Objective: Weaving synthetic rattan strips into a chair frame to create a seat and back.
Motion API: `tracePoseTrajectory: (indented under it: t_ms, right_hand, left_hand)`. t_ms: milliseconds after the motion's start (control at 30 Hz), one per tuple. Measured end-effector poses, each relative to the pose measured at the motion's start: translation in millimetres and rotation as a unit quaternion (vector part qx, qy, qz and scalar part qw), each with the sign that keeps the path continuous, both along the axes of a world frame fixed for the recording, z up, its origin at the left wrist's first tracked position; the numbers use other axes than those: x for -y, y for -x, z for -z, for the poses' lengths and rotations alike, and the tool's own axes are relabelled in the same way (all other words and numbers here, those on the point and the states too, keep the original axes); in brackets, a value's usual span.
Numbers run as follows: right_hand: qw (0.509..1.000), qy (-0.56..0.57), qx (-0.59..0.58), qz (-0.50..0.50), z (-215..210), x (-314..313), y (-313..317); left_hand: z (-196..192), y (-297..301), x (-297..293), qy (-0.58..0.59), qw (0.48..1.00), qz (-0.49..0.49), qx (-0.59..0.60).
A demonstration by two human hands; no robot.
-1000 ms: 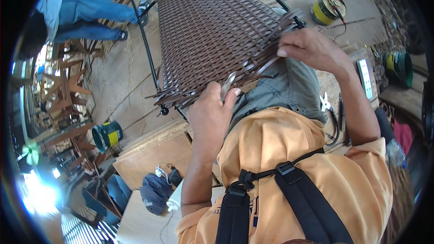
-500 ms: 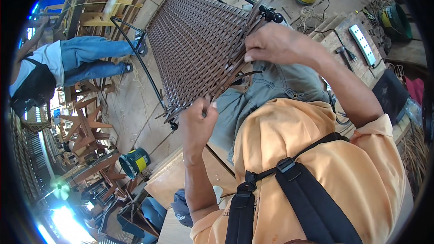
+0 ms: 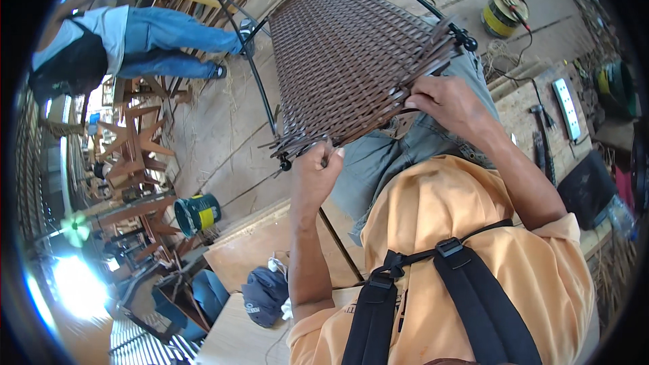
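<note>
A brown woven wicker panel (image 3: 345,61) is stretched on a black metal frame (image 3: 255,88) in front of me, its near edge close to my lap. Loose strip ends stick out at both near corners, beside black ball-shaped frame ends. My left hand (image 3: 316,174) is closed at the near left part of the edge, fingers curled against the weave; what they pinch is hidden. Farther right along the same edge, my right hand (image 3: 443,103) is closed, with thumb and forefinger pinching a brown weaving strip (image 3: 403,109) at the border.
To the right, a wooden bench holds a white power strip (image 3: 566,109) and dark tools. A yellow-banded can (image 3: 504,12) with a corded tool stands beyond. A green bucket (image 3: 197,214) and a dark cap (image 3: 265,296) are at left. Another person (image 3: 169,40) stands at far left.
The view has shifted, so the panel and surroundings appear farther right. My right hand has moved from near the right corner inward along the near edge; my left hand stays by the left corner.
</note>
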State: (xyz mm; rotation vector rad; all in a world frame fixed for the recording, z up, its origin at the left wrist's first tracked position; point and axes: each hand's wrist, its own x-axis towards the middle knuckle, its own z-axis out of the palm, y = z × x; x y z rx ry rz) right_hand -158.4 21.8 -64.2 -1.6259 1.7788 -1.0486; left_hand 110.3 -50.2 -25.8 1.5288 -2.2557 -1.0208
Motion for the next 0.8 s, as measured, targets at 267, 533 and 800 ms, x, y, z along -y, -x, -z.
tracePoseTrajectory:
  t_ms: [267, 533, 800]
  right_hand:
    - [0.997, -0.080, 0.021, 0.002, -15, 0, 3]
    - [0.998, -0.044, -0.004, 0.043, -12, 0, 2]
    - [0.997, 0.005, 0.010, 0.079, 6, 0, -2]
  left_hand:
    - [6, -1, -9, 0.025, 0.999, -0.035, -0.033]
    - [26, 7, -25, 0.049, 0.982, -0.127, -0.132]
    - [30, 15, -28, 0.046, 0.975, -0.123, -0.180]
